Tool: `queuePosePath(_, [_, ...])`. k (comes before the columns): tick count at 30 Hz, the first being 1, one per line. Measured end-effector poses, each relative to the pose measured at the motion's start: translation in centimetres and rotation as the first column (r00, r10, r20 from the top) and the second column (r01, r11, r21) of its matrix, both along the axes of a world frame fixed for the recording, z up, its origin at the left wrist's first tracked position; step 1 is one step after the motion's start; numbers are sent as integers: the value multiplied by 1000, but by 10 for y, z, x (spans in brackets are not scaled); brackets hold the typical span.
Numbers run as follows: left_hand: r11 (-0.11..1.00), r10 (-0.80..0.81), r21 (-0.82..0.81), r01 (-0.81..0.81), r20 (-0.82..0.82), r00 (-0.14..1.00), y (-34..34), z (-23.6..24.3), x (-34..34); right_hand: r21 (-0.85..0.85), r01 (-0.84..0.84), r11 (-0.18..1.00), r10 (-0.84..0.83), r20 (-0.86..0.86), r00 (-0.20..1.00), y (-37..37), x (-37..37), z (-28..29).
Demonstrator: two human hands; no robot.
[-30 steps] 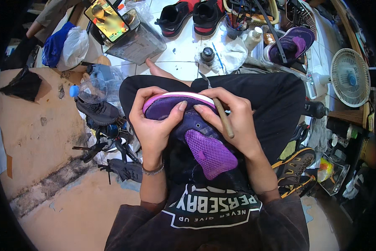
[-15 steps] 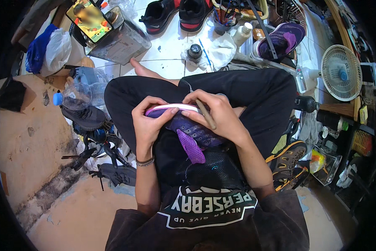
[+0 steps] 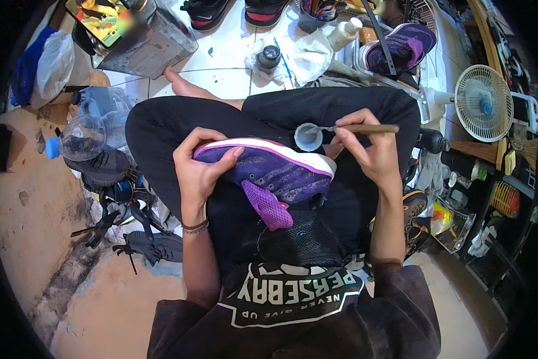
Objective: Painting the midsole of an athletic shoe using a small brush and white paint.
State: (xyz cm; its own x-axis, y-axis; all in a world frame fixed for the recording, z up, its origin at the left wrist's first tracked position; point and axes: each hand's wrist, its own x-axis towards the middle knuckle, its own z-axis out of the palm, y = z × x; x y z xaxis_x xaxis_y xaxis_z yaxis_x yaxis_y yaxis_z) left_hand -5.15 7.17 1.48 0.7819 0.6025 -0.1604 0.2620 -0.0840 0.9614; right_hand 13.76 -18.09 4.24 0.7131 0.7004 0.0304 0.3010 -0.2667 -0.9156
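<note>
A purple sneaker (image 3: pixel 230 164) with a white and magenta sole edge lies on its side across my lap, its bright purple mesh tongue (image 3: pixel 266 206) hanging out. My left hand (image 3: pixel 198 164) grips one end, thumb on the upper and fingers over the sole edge. Between the fingers of my right hand (image 3: pixel 370 149) is a wooden-handled tool (image 3: pixel 373 128) with a thin grey shaft. Its tip reaches over or into a small round cup (image 3: pixel 308 142) with whitish insides, just beyond the sneaker. What the tip looks like is hard to make out.
A matching purple sneaker (image 3: pixel 400 54) stands at the far right by a basket. On the tiles are a dark jar (image 3: pixel 268 58), a white bottle (image 3: pixel 345 34) and black shoes (image 3: pixel 206 13). A fan (image 3: pixel 483 103) stands right; a plastic bottle (image 3: pixel 80 137) lies left.
My right hand has left the sneaker and moved right, bringing the tool's tip to the cup. The sneaker, now held by my left hand alone, shows more of its side.
</note>
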Motion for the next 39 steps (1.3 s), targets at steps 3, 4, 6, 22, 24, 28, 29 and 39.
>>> queuePosePath(3, [1000, -27, -9, 27, 33, 999, 2, -5, 0, -230, -77, 970, 87, 30, 996, 8, -6, 6])
queuePosePath(4, [999, -33, 0, 33, 31, 999, 3, -4, 0, -233, -78, 969, 87, 27, 996, 9, -6, 2])
queuePosePath(6, [999, -39, 6, 39, 29, 999, 3, -2, 1, -305, -124, 944, 180, 162, 970, 15, -5, -8])
queuePosePath(22, [999, -23, -43, 25, 45, 999, 4, -9, 1, -453, -172, 875, 268, 159, 950, 19, -6, -15])
queuePosePath(24, [998, -19, -63, 21, 39, 999, 4, -9, 2, -448, -174, 877, 272, 163, 948, 18, -4, -17])
queuePosePath(28, [998, -26, -59, 29, 54, 998, 5, -12, 0, -412, -201, 889, 292, 171, 941, 18, -2, -17])
queuePosePath(29, [999, -32, -27, 34, 67, 997, 5, -12, 0, -412, -200, 889, 291, 171, 941, 18, -2, -18])
queuePosePath(39, [995, -27, -97, 32, 54, 998, 6, -9, 0, -253, -116, 960, 151, 122, 981, 6, -2, -25])
